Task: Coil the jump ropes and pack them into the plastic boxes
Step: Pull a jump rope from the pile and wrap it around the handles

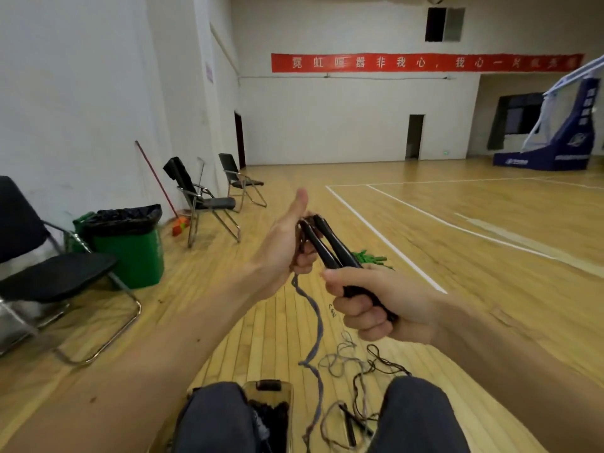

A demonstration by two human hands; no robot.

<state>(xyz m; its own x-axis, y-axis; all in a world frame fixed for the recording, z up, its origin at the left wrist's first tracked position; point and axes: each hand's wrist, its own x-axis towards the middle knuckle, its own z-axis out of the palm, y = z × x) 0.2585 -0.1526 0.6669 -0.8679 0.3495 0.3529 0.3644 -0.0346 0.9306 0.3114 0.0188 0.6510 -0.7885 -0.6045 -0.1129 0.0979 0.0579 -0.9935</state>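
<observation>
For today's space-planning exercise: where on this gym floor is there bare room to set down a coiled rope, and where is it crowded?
Free: the wooden floor right of the green plastic bin; also the court right of the white painted line. Crowded: between the knees, where tangled thin ropes lie beside the clear plastic box.

the lower ends of the two black handles (327, 243) are hidden inside the gripping right hand (376, 302), and where the grey rope (315, 322) joins them is covered by the curled fingers of the left hand (284, 250). the rope's far end runs off the bottom edge. the plastic box (289, 407) between the knees is cut by that edge; its dark contents (271, 416) are too blurred to tell. a green heap (372, 257) on the floor is half hidden behind the handles. the banner (425, 62) blurs at its right end.
</observation>
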